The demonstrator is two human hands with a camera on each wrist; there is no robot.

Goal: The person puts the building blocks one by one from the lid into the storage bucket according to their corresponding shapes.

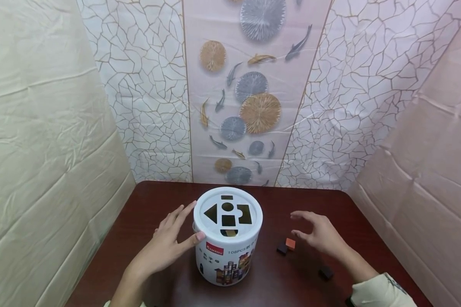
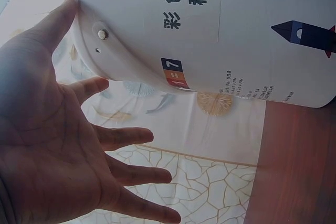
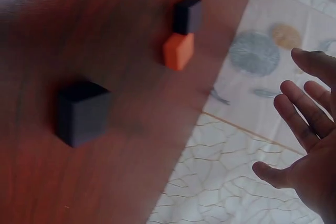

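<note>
A white toy-block bucket [image 1: 227, 256] stands upright on the dark red table, its lid [image 1: 211, 233] pierced with shaped holes. My left hand [image 1: 165, 245] is at the bucket's left side, fingers spread, with thumb and forefinger at the lid's rim; in the left wrist view the palm [image 2: 52, 129] faces the bucket and no fingers curl round it. To the right, my right hand [image 1: 322, 234] hovers with loosely bent fingers and holds nothing. Nearest to it are an orange block [image 1: 290, 244] and a black block [image 1: 282, 248] lying side by side. Another black block [image 1: 325, 273] lies closer to the right forearm.
The dark red table [image 1: 157, 204] has rounded far corners. Behind it hangs a patterned cloth [image 1: 153, 106] with discs and fish; plain beige cloths close off the left and right sides. A handle fixing [image 2: 102, 34] sits near the bucket's rim.
</note>
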